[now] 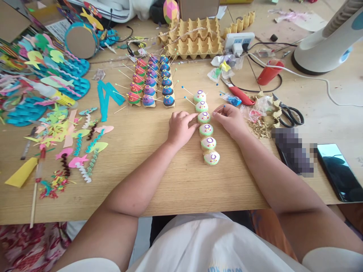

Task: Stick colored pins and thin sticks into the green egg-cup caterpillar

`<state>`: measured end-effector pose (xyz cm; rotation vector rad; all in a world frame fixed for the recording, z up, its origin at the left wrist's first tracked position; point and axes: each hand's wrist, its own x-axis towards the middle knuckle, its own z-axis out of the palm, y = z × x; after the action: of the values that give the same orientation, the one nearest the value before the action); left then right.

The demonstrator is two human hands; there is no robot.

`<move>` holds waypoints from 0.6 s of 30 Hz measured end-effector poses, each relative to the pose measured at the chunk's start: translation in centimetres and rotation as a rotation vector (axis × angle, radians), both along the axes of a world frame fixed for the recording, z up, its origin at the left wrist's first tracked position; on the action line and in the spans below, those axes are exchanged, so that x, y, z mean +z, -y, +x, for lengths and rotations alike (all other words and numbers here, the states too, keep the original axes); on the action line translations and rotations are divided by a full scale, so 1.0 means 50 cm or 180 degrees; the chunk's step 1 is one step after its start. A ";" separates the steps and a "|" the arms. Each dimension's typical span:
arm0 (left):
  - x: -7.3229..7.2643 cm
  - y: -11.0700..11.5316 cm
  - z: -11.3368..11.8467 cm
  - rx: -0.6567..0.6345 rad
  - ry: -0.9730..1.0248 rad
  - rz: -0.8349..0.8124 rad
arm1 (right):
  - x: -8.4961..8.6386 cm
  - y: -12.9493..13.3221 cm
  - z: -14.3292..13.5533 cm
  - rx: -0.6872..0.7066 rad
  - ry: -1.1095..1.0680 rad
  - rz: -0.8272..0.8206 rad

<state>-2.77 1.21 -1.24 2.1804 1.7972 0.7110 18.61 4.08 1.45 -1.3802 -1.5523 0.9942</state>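
A row of decorated egg-carton cups (206, 130), white on top with green edges and purple rings, stands in front of me. My left hand (182, 127) is closed with thumb and finger against the left side of the third cup from the far end. On the opposite side, my right hand (231, 120) pinches a thin stick with a blue tip (224, 106), close to that same cup. The stick's other end is hidden by the fingers. Two blue-tipped sticks (187, 90) poke out leftward from the two farthest cups.
Red, purple and blue cup rows (149, 90) bristle with sticks behind my left hand. Paper fish and scraps (82, 151) cover the left. To the right lie red-handled scissors (241, 94), black scissors (292, 115), a red cup (270, 71) and a phone (340, 172). Egg trays (194, 37) stand behind.
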 end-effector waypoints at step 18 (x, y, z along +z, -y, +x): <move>-0.001 0.001 0.000 0.0006 0.0011 0.0070 | -0.008 -0.005 0.002 0.0003 -0.0012 0.0057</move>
<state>-2.75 1.17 -1.27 2.1902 1.7983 0.7378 18.72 4.31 1.04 -1.3645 -1.5556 0.9809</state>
